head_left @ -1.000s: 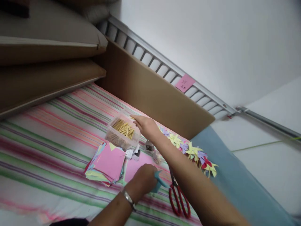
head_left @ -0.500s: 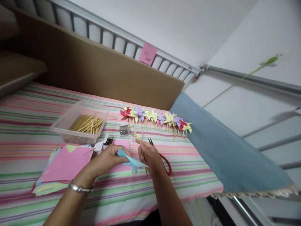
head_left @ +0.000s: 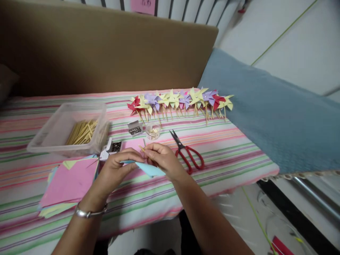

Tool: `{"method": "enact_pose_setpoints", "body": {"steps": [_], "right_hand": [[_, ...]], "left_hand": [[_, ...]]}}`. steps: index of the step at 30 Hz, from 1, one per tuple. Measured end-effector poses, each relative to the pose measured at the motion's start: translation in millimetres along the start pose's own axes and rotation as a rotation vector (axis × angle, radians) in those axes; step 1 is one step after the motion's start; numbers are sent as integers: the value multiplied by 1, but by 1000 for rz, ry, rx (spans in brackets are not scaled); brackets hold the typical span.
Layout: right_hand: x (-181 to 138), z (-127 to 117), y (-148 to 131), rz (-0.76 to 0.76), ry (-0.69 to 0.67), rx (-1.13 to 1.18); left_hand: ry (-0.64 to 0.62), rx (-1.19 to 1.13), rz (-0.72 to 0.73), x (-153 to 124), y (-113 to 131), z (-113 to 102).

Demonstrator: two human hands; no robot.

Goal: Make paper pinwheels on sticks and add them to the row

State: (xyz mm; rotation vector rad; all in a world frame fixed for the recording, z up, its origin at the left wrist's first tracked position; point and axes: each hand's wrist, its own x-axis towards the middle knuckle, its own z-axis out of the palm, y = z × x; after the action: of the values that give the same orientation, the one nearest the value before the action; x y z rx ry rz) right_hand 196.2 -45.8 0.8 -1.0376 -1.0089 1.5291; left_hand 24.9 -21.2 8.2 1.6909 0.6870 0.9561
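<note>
My left hand [head_left: 117, 171] pinches a folded light-blue paper pinwheel [head_left: 150, 169] between thumb and fingers. Close beside it, my right hand [head_left: 162, 159] is closed on a thin wooden stick [head_left: 142, 148], whose tip pokes out past the fingers toward the pinwheel. Whether stick and paper touch is hidden by my fingers. Under the hands lies a pink paper square [head_left: 132, 144]. Red-handled scissors [head_left: 186, 150] rest to the right of my right hand, blades pointing away. Finished pinwheels [head_left: 174, 99] in red, yellow and purple lie in a row farther back.
At left, a clear plastic box [head_left: 58, 120] holds wooden sticks [head_left: 82, 131]. A stack of coloured paper [head_left: 70, 182] lies in front of it. Small boxes of metal pins [head_left: 135, 129] and a round clear tub [head_left: 153, 131] stand mid-table. A cardboard panel [head_left: 111, 49] walls off the back.
My view has tilted down and levelled out. My right hand has brought the stick leftward, closer to the blue pinwheel and my left hand. The scissors are now fully uncovered.
</note>
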Motion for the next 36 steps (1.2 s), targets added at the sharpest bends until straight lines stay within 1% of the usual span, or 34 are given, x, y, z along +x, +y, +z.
{"method": "enact_pose_setpoints", "body": {"steps": [6,10,14,18,20,25,31,36], "right_hand": [[-1,6,0,-37,-10,58],[0,11,-1,-14,-10,76],[0,18,-2,25,3,56],[0,22,-2,4,44,15],[0,22,-1,-7,55,21],[-1,22,-2,-31,26,74],[-1,21,-3,-24,40,30],[-1,22,-2,-29,38,50]], "left_hand": [[121,65,54,-5,-4,-1],[167,89,92,-8,-3,-3],[225,117,122,-11,-1,-6],[267,134,137,-12,-2,-7],[278,141,142,-11,-3,-7],[275,153,150,-10,-4,-6],[267,149,144,-10,-5,-5],[280,149,130,-11,-4,-5]]}}
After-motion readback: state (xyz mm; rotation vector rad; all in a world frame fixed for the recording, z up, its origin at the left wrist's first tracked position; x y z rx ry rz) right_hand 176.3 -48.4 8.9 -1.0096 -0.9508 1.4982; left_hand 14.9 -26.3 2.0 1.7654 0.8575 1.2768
